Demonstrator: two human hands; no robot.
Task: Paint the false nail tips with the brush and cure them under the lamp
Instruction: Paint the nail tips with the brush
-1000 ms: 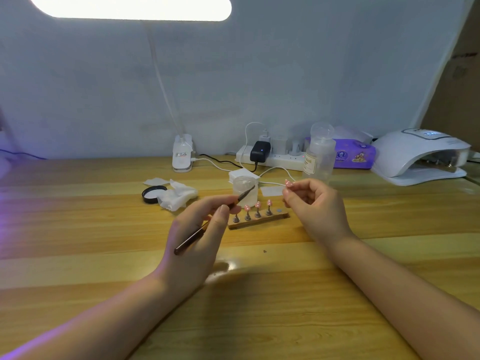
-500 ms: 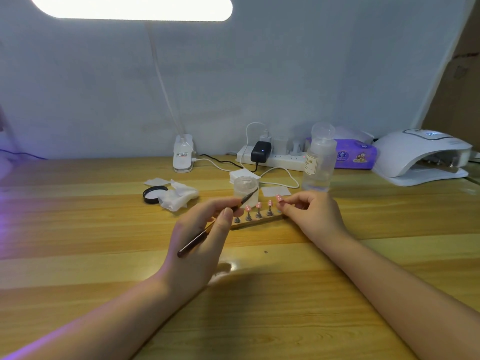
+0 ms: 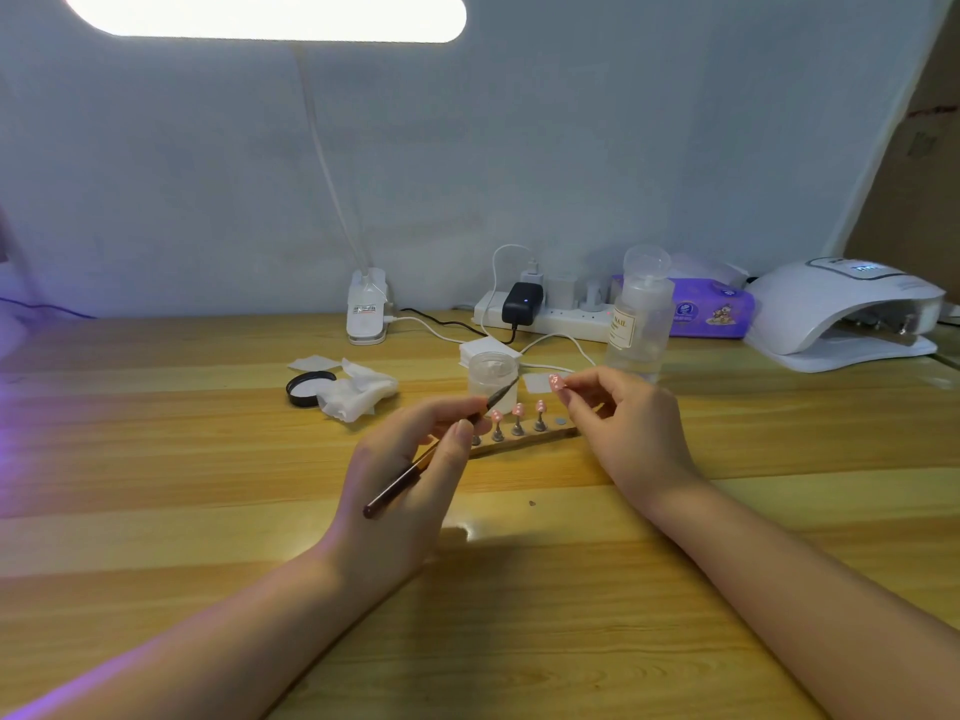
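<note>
The wooden stand (image 3: 524, 443) sits in the middle of the table (image 3: 156, 459), and everything else is easy to find from it. Three pink nail tips (image 3: 518, 409) stand on little pegs on the stand, and one round spot near its right end looks bare. The right hand (image 3: 623, 428) is just right of the stand, lifted a bit, and it pinches one more nail tip (image 3: 556, 380) between thumb and finger, with its other fingers curled in. The left hand (image 3: 410, 459) is just left of the stand and holds the brush (image 3: 431, 457) like a pencil, with the brush end pointing up toward the small clear jar (image 3: 493, 374) right behind the stand. The curing lamp (image 3: 841, 314) is far off to the right of the stand, at the back. I think the step now is painting the tip that the right hand holds. To do it well, hold that tip by its peg or its edge so fingers stay off the top. Bring the brush close slowly, and rest both wrists on the table so nothing shakes. Paint thin, from the bottom of the tip to the end, and do not let paint run to the sides. Then set it on the bare spot without bumping the three tips beside it.
</note>
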